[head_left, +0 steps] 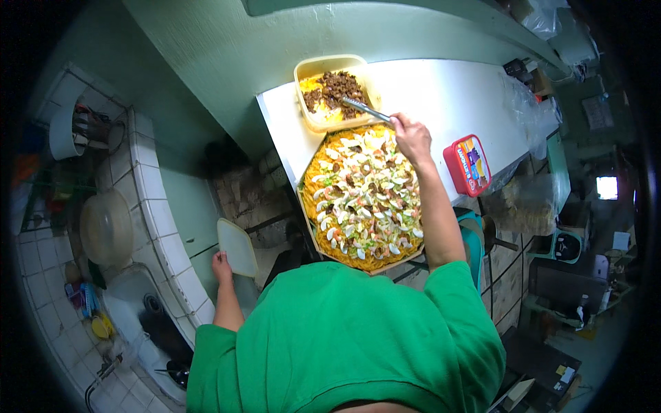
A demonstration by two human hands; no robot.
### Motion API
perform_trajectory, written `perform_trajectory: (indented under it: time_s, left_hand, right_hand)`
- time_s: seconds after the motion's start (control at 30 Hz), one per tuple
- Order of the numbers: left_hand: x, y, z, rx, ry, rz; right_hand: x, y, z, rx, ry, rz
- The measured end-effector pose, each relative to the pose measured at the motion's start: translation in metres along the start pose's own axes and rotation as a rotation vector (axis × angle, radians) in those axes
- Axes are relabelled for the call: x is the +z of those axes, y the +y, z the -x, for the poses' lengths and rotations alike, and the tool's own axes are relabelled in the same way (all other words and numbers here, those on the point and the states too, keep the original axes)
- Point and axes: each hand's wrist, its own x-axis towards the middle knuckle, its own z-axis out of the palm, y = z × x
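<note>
My right hand is closed round the handle end of metal tongs. Their far tips reach into a cream plastic container and touch dark brown chopped meat lying there with something yellow. Just below my right hand and forearm is a large many-sided tray of noodles, topped with egg slices, shredded greens and brown bits. Down at my left side, my left hand grips the edge of a pale, flat rectangular lid, held away from the table. My left fingers are partly hidden.
A red tub with a printed lid stands on the white table, right of my forearm. A green wall borders the table's far side. At the left are a tiled counter and a sink. A teal chair stands at the right.
</note>
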Motion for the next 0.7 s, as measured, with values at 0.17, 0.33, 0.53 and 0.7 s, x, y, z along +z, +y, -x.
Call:
perform_trajectory:
  time_s: [0.17,0.33,0.53,0.7]
  left_hand:
    - [-0.001,-0.008,0.006,0.018,0.004,0.069]
    - [-0.002,-0.009,0.032,0.008,0.029,0.096]
    - [-0.011,-0.014,0.067,0.023,-0.016,-0.062]
    - [-0.009,-0.02,0.084,-0.028,-0.031,-0.148]
  right_hand:
    - [-0.02,0.051,0.078,-0.069,0.079,-0.479]
    - [-0.023,0.094,0.179,0.034,-0.091,-0.469]
    - [0.01,0.099,0.247,-0.011,-0.091,-0.572]
    - [0.019,0.09,0.253,-0.206,-0.04,-0.323]
